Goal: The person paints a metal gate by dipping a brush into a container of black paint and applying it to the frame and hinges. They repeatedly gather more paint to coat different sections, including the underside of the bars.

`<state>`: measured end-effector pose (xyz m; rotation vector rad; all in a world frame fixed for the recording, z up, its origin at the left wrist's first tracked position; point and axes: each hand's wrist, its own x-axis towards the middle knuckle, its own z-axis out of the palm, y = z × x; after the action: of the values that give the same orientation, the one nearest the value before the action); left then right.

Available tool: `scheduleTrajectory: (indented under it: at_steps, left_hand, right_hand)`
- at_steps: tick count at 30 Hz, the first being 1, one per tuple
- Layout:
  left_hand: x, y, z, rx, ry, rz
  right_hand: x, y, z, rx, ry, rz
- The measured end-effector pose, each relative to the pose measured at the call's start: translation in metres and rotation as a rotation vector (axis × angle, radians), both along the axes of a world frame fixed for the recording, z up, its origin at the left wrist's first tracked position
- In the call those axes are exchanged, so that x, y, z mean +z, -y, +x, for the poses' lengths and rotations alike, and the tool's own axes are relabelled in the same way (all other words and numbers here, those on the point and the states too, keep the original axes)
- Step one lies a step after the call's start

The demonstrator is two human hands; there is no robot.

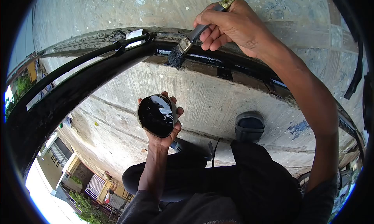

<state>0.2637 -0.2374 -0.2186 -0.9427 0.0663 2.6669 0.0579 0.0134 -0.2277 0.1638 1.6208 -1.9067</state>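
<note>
My right hand (230, 27) grips a paintbrush (198, 33) by its dark handle. The bristles are black with paint and touch, or nearly touch, a glossy black pipe (218, 60) along the base of the wall. In my left hand (171, 136) rests a small round bowl (139, 115), tilted toward me, its fingers wrapped around the sides. Shiny black paint (156, 114) fills much of the bowl. The bowl is below the brush, apart from the pipe.
A thick black post (74, 87) and a thinner black rail (85, 60) curve away at left. A weathered wall (117, 9) rises behind the pipe. Below lies ridged concrete (206, 95); my dark shoe (249, 126) stands on it. Buildings and plants (87, 206) show at lower left.
</note>
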Motion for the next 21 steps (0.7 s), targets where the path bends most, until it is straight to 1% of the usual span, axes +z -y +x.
scheduleTrajectory:
  at_steps: [1,4,7,10,13,17,18,21]
  left_hand:
    - [0.000,0.000,0.001,0.000,0.006,-0.005]
    - [-0.002,0.001,0.001,-0.019,-0.028,0.003]
    - [0.001,-0.001,0.001,-0.004,0.005,-0.003]
    - [0.001,-0.002,0.001,-0.009,0.006,-0.008]
    - [-0.002,0.001,0.002,-0.028,-0.023,0.003]
    - [-0.002,0.000,0.004,-0.007,-0.007,0.036]
    - [-0.004,0.001,0.005,-0.010,-0.016,0.043]
    - [-0.003,0.003,0.007,-0.004,-0.018,0.038]
  right_hand:
    - [0.000,0.002,0.001,-0.024,0.032,-0.030]
    - [-0.007,-0.011,-0.003,0.098,-0.015,0.262]
    - [-0.003,-0.012,-0.001,-0.014,-0.057,0.025]
    - [0.000,0.002,0.007,-0.006,-0.007,-0.014]
    - [-0.004,-0.006,0.001,0.063,0.001,0.130]
    - [-0.003,0.005,0.002,-0.079,-0.124,-0.053]
    - [0.002,0.006,0.007,0.015,-0.122,-0.030]
    - [-0.004,-0.006,0.002,0.131,-0.206,0.109]
